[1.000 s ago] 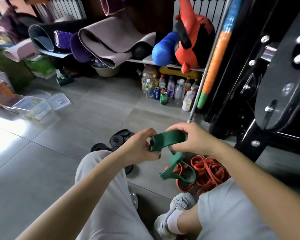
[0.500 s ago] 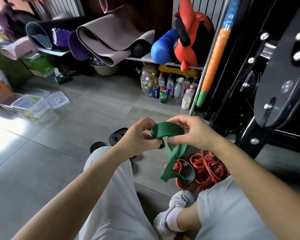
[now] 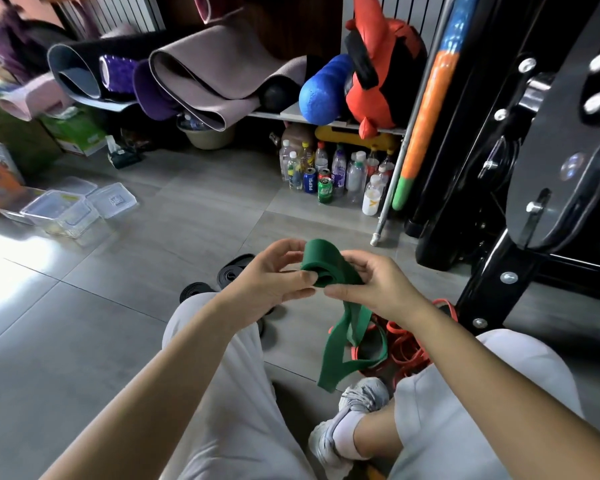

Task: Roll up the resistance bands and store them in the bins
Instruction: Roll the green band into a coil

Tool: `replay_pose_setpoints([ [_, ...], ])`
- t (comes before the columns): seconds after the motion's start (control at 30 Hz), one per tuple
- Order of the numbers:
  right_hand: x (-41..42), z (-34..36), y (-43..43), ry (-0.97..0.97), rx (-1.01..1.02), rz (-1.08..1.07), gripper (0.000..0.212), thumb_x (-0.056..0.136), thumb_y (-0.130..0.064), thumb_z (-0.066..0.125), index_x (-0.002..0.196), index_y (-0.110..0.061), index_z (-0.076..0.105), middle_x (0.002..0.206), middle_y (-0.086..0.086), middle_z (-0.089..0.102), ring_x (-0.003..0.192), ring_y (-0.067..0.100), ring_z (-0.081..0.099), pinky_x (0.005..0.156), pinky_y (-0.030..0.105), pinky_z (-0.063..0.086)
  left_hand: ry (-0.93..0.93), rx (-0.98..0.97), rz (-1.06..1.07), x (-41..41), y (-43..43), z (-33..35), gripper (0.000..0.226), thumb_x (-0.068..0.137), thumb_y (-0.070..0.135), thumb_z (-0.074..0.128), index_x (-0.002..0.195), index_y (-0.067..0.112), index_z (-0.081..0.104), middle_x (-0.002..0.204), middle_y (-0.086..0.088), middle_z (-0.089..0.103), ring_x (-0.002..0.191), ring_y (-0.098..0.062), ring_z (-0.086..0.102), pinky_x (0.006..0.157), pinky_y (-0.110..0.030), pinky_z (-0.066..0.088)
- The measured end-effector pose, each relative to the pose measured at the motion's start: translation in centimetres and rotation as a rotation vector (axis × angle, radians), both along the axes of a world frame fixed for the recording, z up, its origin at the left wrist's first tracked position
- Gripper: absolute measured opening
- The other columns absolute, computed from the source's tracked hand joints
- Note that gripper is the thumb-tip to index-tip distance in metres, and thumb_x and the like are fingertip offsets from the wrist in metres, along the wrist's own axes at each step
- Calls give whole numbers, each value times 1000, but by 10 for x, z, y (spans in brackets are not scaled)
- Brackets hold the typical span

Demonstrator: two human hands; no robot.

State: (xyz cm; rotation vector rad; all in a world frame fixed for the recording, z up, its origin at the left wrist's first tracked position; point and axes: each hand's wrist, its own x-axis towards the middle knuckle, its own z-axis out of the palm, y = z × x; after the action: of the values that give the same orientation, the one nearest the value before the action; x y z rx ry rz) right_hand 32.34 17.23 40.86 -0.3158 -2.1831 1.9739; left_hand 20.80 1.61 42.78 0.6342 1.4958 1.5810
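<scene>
Left hand [image 3: 271, 282] and right hand [image 3: 374, 285] both gripped the green resistance band [image 3: 336, 348], held in the air in front of the knees. Left thumb and fingers pinched the rolled part from its left. Right fingers curled around it from the right, and the two thumbs almost met under the roll.

Just below and right of the hands, a pile of orange-red bands [image 3: 406, 341] lay on the grey tiled floor [image 3: 153, 254], partly hidden behind the hanging green tail. A grey sneaker [image 3: 357, 400] sat under the tail's end. Black coiled discs [image 3: 232, 268] lay on the floor just left of the left hand, partly blocked by the wrist and knee; bands or plates, cannot tell. Clear plastic bins [image 3: 63, 211] stood well apart at far left, nothing between them and the hands. Bottles and cans [image 3: 326, 168] stood under a shelf loaded with rolled yoga mats [image 3: 201, 74] and a blue foam roller [image 3: 321, 91]. A black gym machine [image 3: 534, 168] filled the right side.

The roll sat between both hands, topping out above the fingers. Its open end faced the camera, so the roll axis ran roughly toward the viewer. The unrolled tail hung from below the right hand, long axis running down and slightly left, splitting into a loop near the sneaker.
</scene>
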Motion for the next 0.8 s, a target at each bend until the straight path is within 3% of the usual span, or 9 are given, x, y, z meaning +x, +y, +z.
replay_pose_setpoints([
  [0.1, -2, 7, 7, -145, 399, 16, 33, 68, -19, 83, 98, -24, 68, 87, -7, 71, 82, 8, 65, 76, 29, 53, 767, -372, -156, -6, 1, 18, 62, 72, 25, 80, 125, 23, 48, 130, 1, 51, 97, -15, 59, 77, -24, 49],
  [0.17, -5, 15, 6, -204, 651, 62, 32, 69, -28, 80, 97, -23, 67, 87, -6, 68, 82, 11, 62, 74, 33, 52, 1164, -587, -261, -1, 9, 31, 81, 67, 46, 77, 136, 28, 39, 130, 7, 48, 108, -15, 53, 83, -28, 46],
  [0.27, -11, 24, 0, -218, 806, 139, 31, 70, -30, 75, 98, -22, 64, 92, -5, 63, 85, 14, 58, 68, 27, 46, 1391, -742, -331, 8, 22, 35, 64, 70, 51, 71, 125, 27, 48, 114, 6, 60, 100, -18, 55, 71, -28, 41],
  [0.37, -11, 28, 3, -228, 805, 119, 36, 69, -28, 76, 102, -23, 60, 97, -5, 60, 89, 16, 56, 71, 28, 47, 1313, -705, -293, 7, 26, 32, 48, 72, 46, 72, 111, 22, 57, 99, 4, 64, 87, -20, 58, 68, -29, 44],
  [0.5, 1, 29, 13, -243, 470, 94, 50, 70, -22, 79, 110, -27, 51, 104, -9, 57, 95, 10, 59, 80, 30, 54, 956, -490, -159, 3, 19, 32, 45, 67, 31, 82, 107, 26, 63, 80, 15, 61, 80, -16, 60, 66, -20, 46],
  [0.6, 3, 17, 15, -189, 381, 110, 50, 70, -20, 81, 113, -23, 57, 106, -6, 66, 99, 10, 63, 90, 35, 52, 783, -361, -83, 2, 13, 23, 43, 62, 24, 85, 100, 30, 65, 91, 11, 67, 84, -18, 63, 75, -25, 51],
  [0.67, 2, 8, 14, -154, 376, 98, 58, 69, -23, 83, 120, -21, 57, 112, -8, 66, 107, 5, 60, 97, 29, 47, 677, -271, -3, -1, 9, 18, 42, 63, 17, 85, 98, 31, 65, 93, 9, 69, 84, -18, 65, 73, -29, 55],
  [0.73, 2, 3, 11, -77, 275, 54, 57, 68, -18, 83, 120, -17, 59, 114, -9, 67, 109, -1, 59, 99, 21, 43, 521, -149, 46, -2, 7, 16, 44, 66, 5, 82, 100, 26, 64, 91, 6, 69, 78, -13, 65, 65, -23, 52],
  [0.8, 1, 3, 8, -4, 166, 24, 51, 67, -17, 83, 114, -22, 62, 110, -7, 69, 107, 2, 61, 99, 22, 44, 303, 9, 36, 0, 4, 12, 43, 68, 0, 78, 106, 15, 64, 93, -1, 69, 77, -11, 65, 64, -20, 50],
])
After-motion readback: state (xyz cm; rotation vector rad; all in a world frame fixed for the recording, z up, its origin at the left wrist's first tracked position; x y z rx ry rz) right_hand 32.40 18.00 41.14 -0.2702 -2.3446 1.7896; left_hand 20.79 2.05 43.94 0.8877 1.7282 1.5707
